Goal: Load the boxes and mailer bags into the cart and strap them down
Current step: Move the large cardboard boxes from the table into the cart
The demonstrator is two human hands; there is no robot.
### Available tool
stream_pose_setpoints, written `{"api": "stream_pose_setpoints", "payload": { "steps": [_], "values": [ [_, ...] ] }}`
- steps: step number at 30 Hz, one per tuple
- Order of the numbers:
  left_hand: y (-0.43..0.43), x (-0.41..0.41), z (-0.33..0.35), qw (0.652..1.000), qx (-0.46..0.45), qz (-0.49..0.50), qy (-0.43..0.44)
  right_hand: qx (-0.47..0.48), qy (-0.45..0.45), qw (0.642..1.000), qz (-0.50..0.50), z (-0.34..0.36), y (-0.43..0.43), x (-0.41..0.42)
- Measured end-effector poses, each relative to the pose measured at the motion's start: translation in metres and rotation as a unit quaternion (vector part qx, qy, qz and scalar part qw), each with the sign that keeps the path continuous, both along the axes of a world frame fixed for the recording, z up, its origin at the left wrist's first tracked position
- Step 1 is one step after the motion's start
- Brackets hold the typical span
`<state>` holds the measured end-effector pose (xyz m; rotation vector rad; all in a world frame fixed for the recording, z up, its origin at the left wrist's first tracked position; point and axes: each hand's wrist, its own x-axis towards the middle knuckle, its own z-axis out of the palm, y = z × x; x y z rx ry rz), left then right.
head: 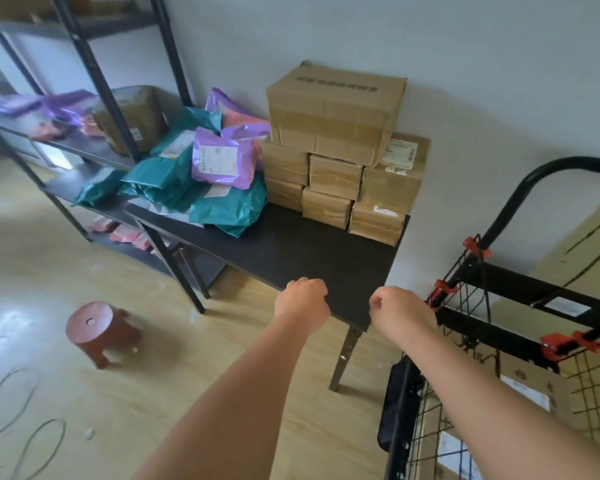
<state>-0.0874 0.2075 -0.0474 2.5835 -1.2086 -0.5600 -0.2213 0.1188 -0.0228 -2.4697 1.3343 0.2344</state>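
1. Plainly, both arms reached forward over the near edge of the table (309, 251), bare to the elbow.
2. Left hand (303, 301) was curled into a loose fist, knuckles up, with nothing in it and no visible contact with anything.
3. Right hand (397, 308) was likewise curled, thumb tucked against the forefinger, and I could see nothing in its grasp; it hung just beside the cart's near corner and a red clip (440, 292), apart from them.
4. Boxes (336, 181) stood stacked at the table's far right corner against the wall, small ones in rows below and a big box (333, 105) on top.
5. That big box lay with its long axis roughly along the wall, left to right, its printed face up; one small box showed a white label on top.
6. Bags (201, 174), teal and purple, lay flat in a loose heap left of the boxes and touching them, labels mostly up.
7. Boxes sat straight ahead of both hands, well beyond them across the bare table top; the bags sat ahead and to the left of the left hand.
8. Cart (465, 341) stood right of the table, beside the right forearm, its wire wall upright and its black handle (520, 199) arching up; cardboard showed inside it.
9. Red stool (94, 323) stood on the floor at left.
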Motion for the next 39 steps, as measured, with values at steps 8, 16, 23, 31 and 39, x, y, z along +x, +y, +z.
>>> {"api": "stream_pose_setpoints", "payload": {
  "steps": [8, 16, 23, 31, 39],
  "values": [
    [-0.005, 0.049, 0.031, 0.999, -0.02, 0.023, -0.031, -0.03, -0.06, 0.997, 0.022, 0.034, 0.002, 0.061],
    [-0.031, 0.112, 0.061, 0.995, -0.069, 0.029, -0.069, -0.068, -0.119, 0.991, 0.001, 0.059, -0.036, 0.115],
    [-0.086, 0.171, 0.1, 0.985, -0.104, 0.041, -0.128, -0.092, -0.162, 0.982, -0.035, 0.086, -0.092, 0.173],
    [-0.167, 0.236, 0.139, 0.95, -0.229, 0.073, -0.2, -0.164, -0.254, 0.952, -0.052, 0.126, -0.16, 0.237],
    [-0.224, 0.275, 0.164, 0.932, -0.275, 0.063, -0.226, -0.22, -0.319, 0.917, -0.091, 0.154, -0.207, 0.269]
  ]
}}
